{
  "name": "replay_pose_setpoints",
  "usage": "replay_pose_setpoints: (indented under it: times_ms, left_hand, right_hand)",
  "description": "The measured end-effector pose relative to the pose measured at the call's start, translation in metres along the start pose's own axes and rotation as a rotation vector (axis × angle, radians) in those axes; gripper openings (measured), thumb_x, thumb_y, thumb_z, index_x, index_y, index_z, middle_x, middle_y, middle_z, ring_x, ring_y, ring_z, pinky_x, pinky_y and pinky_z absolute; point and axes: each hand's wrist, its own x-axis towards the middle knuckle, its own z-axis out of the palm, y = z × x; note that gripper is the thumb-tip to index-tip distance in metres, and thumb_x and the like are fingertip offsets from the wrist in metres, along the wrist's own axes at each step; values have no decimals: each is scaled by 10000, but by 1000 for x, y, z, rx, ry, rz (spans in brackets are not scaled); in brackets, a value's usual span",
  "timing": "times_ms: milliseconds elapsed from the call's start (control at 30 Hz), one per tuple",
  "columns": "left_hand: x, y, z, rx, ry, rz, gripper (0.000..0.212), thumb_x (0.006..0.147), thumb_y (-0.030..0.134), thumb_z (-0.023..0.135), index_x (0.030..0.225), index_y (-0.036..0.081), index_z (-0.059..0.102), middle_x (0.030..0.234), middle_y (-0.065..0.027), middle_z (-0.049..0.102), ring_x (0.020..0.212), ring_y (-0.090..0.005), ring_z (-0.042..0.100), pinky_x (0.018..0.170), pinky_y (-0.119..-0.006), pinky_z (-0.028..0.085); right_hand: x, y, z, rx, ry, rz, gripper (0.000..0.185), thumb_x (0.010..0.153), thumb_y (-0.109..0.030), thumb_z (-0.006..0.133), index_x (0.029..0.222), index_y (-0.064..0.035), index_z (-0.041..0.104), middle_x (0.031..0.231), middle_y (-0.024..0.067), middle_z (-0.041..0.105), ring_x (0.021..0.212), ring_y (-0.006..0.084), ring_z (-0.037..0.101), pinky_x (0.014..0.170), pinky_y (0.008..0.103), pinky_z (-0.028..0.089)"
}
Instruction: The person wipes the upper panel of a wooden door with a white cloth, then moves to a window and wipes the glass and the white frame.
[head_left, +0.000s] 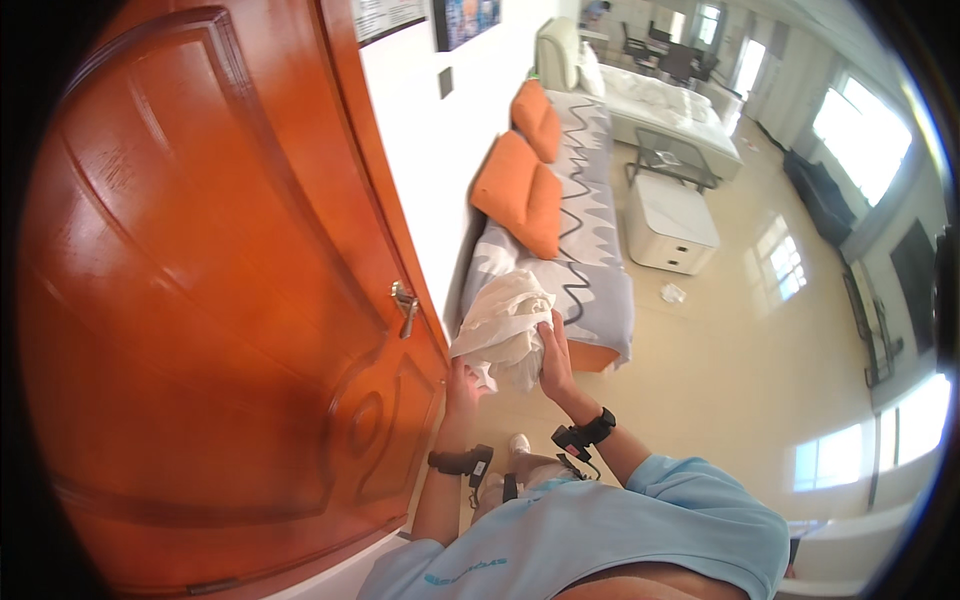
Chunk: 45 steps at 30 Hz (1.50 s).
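A crumpled bundle of white cloth (504, 322) is held up in front of me, between my two hands. My right hand (555, 360) grips its right side, thumb on the folds. At the lower left of the bundle is my left hand (463, 386), with a loose white corner hanging by its fingers; part of that grip is hidden under the cloth. Just left of my left hand stands a reddish-brown wooden door (225, 300) with a metal lever handle (406, 307). Black straps with small boxes circle both wrists.
A sofa with a grey-and-white patterned cover (592, 225) and orange cushions (517, 191) runs along the wall ahead. To its right are a white drawer table (671, 225) and a glass table (675, 156). A crumpled white piece (673, 292) lies on the shiny tiled floor (720, 360). Farther back is a bed (652, 101).
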Motion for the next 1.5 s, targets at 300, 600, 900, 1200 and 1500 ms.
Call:
replay_pose_setpoints:
  times_ms: [300,600,900,1200,1500]
  left_hand:
    - [21,-31,65,148,-259,-135,675,916,579,390,1425,154,267,1425,-29,358,1306,-225,334,1014,-443,304]
    - [13,-57,118,133,-528,-192,598,943,473,448,1367,60,360,1365,-62,441,1259,-207,419,1025,-355,347]
    - [-2,-104,191,390,-649,-138,550,929,425,519,1273,1,455,1233,-85,523,1149,-169,471,975,-309,360]
    - [-8,-115,230,553,-607,-188,525,935,439,497,1165,-31,552,1114,-85,591,1025,-153,536,902,-288,404]
    - [32,-138,261,506,-516,-190,480,957,392,428,1170,-25,535,1112,-82,583,1016,-167,537,883,-299,415]
  right_hand:
    - [-20,-23,-47,222,353,-69,382,942,-246,437,1276,-63,416,1195,70,482,1109,171,445,954,318,364]
    - [-53,-39,-113,328,538,-178,386,935,-264,449,1259,-57,442,1180,90,503,1089,192,489,928,340,406]
    - [-94,-68,-173,265,736,-324,371,932,-250,450,1239,-41,464,1150,76,521,1058,172,489,927,310,386]
    - [-115,-98,-207,164,875,-358,351,928,-208,486,1224,-21,480,1141,64,538,1051,139,491,916,277,390]
    - [-92,-128,-236,-70,960,-416,338,927,-145,528,1237,-21,483,1097,48,578,962,99,530,840,238,426]
